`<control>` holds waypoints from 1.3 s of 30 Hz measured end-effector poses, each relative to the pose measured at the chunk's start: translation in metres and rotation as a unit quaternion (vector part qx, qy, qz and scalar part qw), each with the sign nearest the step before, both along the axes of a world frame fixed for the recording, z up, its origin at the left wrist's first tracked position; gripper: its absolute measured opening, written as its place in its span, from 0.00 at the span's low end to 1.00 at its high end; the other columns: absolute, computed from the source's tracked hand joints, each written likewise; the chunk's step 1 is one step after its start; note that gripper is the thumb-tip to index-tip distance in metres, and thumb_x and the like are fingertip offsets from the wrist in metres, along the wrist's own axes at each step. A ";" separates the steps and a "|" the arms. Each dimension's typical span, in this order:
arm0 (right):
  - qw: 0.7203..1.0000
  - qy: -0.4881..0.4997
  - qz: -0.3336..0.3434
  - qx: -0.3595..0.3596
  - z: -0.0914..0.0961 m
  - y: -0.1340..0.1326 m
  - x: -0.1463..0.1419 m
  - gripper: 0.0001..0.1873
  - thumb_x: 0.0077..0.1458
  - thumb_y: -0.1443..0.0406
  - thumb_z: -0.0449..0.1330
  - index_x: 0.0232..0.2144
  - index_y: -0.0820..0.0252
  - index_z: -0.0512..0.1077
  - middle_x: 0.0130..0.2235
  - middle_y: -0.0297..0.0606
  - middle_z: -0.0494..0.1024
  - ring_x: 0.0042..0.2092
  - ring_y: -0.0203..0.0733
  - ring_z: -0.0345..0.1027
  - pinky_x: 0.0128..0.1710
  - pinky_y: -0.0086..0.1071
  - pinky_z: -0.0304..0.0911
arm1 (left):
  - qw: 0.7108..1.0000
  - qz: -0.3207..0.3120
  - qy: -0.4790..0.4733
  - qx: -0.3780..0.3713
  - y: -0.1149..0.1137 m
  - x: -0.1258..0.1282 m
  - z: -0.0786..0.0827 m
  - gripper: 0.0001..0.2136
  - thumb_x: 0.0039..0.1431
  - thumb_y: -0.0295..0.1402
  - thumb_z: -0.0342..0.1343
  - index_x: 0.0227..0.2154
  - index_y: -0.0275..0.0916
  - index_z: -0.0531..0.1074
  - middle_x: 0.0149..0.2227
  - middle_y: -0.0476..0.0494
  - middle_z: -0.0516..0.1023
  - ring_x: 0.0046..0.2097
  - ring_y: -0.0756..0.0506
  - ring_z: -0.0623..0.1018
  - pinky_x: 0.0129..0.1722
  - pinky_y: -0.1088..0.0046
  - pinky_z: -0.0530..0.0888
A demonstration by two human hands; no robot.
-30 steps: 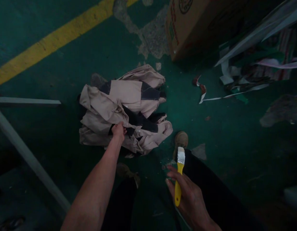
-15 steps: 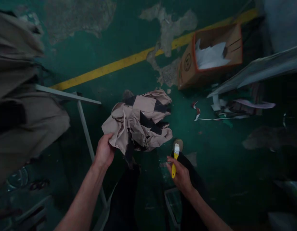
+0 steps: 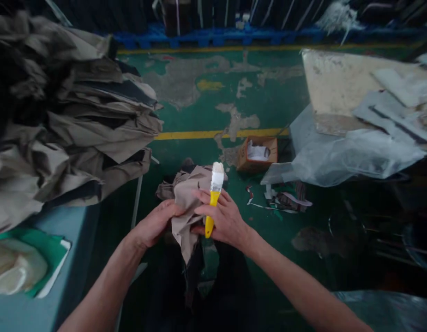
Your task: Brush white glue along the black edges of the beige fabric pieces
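The brown cloth (image 3: 185, 191) is held up between the two grips, above the floor, its loose lower edge hanging in a point below and between them. The left grip (image 3: 154, 226) pinches the cloth along its left edge. The right grip (image 3: 227, 219) grasps a yellow-handled brush (image 3: 213, 200), bristles up and apart from the cloth, while its fingers also meet the cloth's right side. More crumpled cloth shows just beyond the left grip; whether it is the same piece cannot be told.

Just left of the left grip runs a narrow grey bar (image 3: 137, 200), and past it the edge of a blue-grey bench (image 3: 36, 316), bearing a pale container (image 3: 21, 265). A heap of brown garments (image 3: 105, 124) juts out up and left of that grip, narrowing the room there.

Right of the right grip, a stretch of green floor (image 3: 255, 221) separates it from scraps (image 3: 291, 200). Farther beyond it stand an open carton (image 3: 243, 160) and draped clear plastic (image 3: 334, 157).
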State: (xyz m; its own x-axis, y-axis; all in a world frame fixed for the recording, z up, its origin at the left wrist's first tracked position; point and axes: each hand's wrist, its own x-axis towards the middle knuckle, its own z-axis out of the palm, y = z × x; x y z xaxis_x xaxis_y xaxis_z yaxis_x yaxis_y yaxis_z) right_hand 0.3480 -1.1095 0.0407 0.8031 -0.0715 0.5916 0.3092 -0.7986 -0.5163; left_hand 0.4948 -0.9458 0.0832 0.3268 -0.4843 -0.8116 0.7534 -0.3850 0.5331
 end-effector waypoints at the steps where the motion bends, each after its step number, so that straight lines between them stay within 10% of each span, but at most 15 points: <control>1: 1.000 -0.011 0.021 -0.011 0.014 0.000 0.001 0.15 0.67 0.58 0.64 0.51 0.55 0.68 0.59 0.47 0.81 0.63 0.48 0.74 0.65 0.46 0.66 | 1.000 -0.015 0.000 -0.022 0.001 -0.007 0.017 0.03 0.52 0.25 0.66 0.25 0.34 0.80 0.24 0.42 0.80 0.22 0.45 0.75 0.21 0.72 0.69; 6: 0.998 -0.027 0.039 -0.047 0.071 0.016 -0.014 0.13 0.75 0.60 0.50 0.44 0.57 0.72 0.33 0.34 0.81 0.35 0.36 0.78 0.38 0.28 0.70 | 0.987 -0.050 -0.024 -0.151 0.012 -0.019 0.084 0.09 0.58 0.32 0.67 0.26 0.31 0.80 0.23 0.43 0.78 0.22 0.47 0.73 0.22 0.75 0.67; 10: 0.994 -0.061 -0.056 -0.065 0.113 0.023 -0.031 0.05 0.72 0.63 0.56 0.42 0.57 0.71 0.32 0.33 0.79 0.30 0.37 0.75 0.32 0.28 0.67 | 0.956 -0.082 -0.086 -0.269 0.067 0.001 0.116 0.22 0.67 0.50 0.60 0.35 0.32 0.83 0.37 0.35 0.85 0.39 0.39 0.83 0.40 0.66 0.78; 18: 0.966 -0.093 -0.221 -0.098 0.178 0.050 -0.054 0.04 0.69 0.64 0.62 0.38 0.56 0.72 0.30 0.30 0.77 0.28 0.37 0.70 0.29 0.28 0.64 | 0.911 0.066 -0.308 -0.267 0.184 0.002 0.089 0.25 0.66 0.59 0.58 0.48 0.43 0.83 0.55 0.41 0.85 0.61 0.37 0.79 0.63 0.64 0.72; 27: 0.964 -0.076 -0.248 -0.058 0.204 0.067 -0.084 0.10 0.67 0.60 0.64 0.33 0.56 0.72 0.25 0.26 0.73 0.23 0.34 0.65 0.24 0.26 0.61 | 0.824 0.048 -0.527 -0.200 0.142 -0.073 0.104 0.07 0.67 0.39 0.64 0.37 0.41 0.79 0.37 0.47 0.81 0.39 0.46 0.80 0.42 0.72 0.74; 32: 0.959 -0.059 -0.273 -0.040 0.179 0.059 -0.106 0.11 0.65 0.57 0.66 0.33 0.56 0.74 0.25 0.28 0.73 0.23 0.34 0.63 0.23 0.27 0.60 | 0.859 0.128 -0.465 -0.170 0.123 -0.097 0.097 0.13 0.60 0.37 0.70 0.43 0.41 0.74 0.40 0.49 0.79 0.42 0.46 0.79 0.44 0.72 0.75; 35: 0.951 -0.053 -0.304 -0.023 0.166 0.048 -0.117 0.15 0.64 0.53 0.67 0.33 0.56 0.75 0.26 0.29 0.74 0.24 0.35 0.64 0.25 0.29 0.61 | 0.886 0.065 -0.416 -0.195 0.113 -0.097 0.090 0.10 0.64 0.40 0.66 0.40 0.40 0.74 0.36 0.50 0.76 0.38 0.47 0.76 0.38 0.74 0.74; 39: 0.946 -0.042 -0.321 -0.006 0.160 0.038 -0.123 0.15 0.65 0.53 0.66 0.33 0.56 0.74 0.26 0.31 0.74 0.25 0.37 0.66 0.25 0.30 0.62 | 0.850 0.019 -0.488 -0.197 0.099 -0.107 0.089 0.14 0.72 0.38 0.57 0.29 0.39 0.72 0.29 0.52 0.71 0.31 0.49 0.71 0.31 0.75 0.69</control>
